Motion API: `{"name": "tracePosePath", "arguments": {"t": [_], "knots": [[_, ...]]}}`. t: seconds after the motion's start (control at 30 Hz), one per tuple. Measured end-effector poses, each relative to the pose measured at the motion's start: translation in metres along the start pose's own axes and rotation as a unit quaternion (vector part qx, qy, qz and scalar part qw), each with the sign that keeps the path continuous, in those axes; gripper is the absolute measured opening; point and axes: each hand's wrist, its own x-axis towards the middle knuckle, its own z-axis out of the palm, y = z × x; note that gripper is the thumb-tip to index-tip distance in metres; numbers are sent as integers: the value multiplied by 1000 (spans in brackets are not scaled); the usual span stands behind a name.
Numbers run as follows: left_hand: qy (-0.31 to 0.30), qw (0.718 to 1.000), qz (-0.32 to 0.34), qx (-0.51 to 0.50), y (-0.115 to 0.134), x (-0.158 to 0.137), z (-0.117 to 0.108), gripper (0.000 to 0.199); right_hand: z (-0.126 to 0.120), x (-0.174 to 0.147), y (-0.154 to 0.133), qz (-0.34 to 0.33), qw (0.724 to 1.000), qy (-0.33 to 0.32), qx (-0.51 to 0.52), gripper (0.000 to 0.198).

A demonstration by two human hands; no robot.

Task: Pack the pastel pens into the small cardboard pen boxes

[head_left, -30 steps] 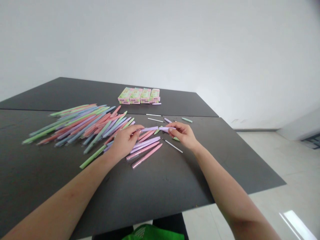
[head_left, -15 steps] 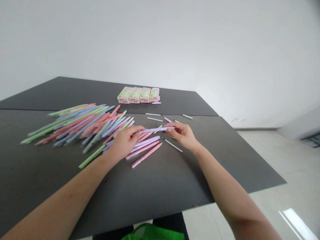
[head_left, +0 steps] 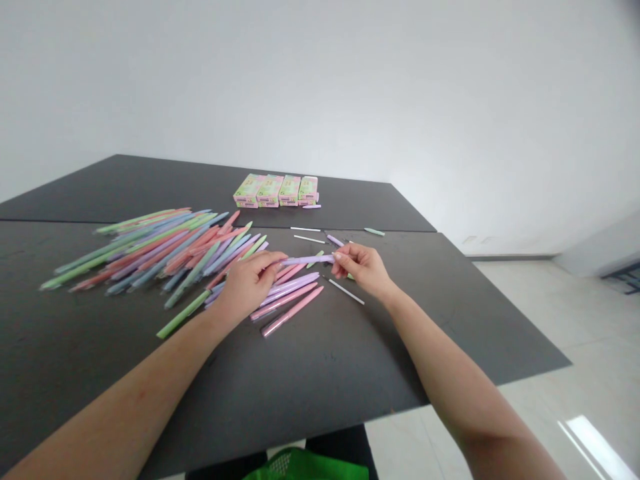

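Observation:
A purple pen [head_left: 309,260] is stretched level between my two hands, just above the dark table. My left hand [head_left: 250,280] pinches its left end, and my right hand [head_left: 361,268] has thumb and fingers closed on its right end. Below and beside my left hand lie several purple and pink pens [head_left: 295,311]. A thin pen refill [head_left: 345,291] rests on the table under my right hand. Behind the hands are more white refills [head_left: 307,239], a short purple pen part [head_left: 335,240] and a pale green one [head_left: 375,232].
A large heap of pastel pens [head_left: 165,250] covers the left of the dark table [head_left: 310,380]. Several green and pink boxes [head_left: 279,191] stand stacked in a row at the back. Behind the table is a white wall [head_left: 320,87]; its right edge drops to a tiled floor.
The fingers of my right hand have shifted slightly on the pen's right end and curl closer round it. My left hand and the things on the table look the same.

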Motion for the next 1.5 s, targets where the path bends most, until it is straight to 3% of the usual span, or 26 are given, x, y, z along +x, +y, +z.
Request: {"name": "tracePosePath", "arguments": {"t": [0.27, 0.4, 0.67, 1.17, 1.4, 1.5], "knots": [[-8, 1000, 8, -5, 4, -1, 0, 30, -1, 0, 4, 54, 998, -3, -27, 58], [-5, 1000, -4, 0, 3, 1, -2, 31, -6, -1, -1, 15, 999, -32, -7, 50], [12, 1000, 1, 12, -2, 3, -2, 30, -16, 1, 6, -67, 996, -15, -49, 29], [10, 999, 36, 6, -3, 1, 2, 28, -9, 2, 8, 53, 996, -12, -69, 60], [7, 1000, 24, 12, -1, 1, 0, 28, -17, 1, 7, -55, 996, -28, -61, 39], [5, 1000, 18, 7, -1, 1, -1, 29, -19, 2, 9, -70, 993, -19, -93, 30]]}}
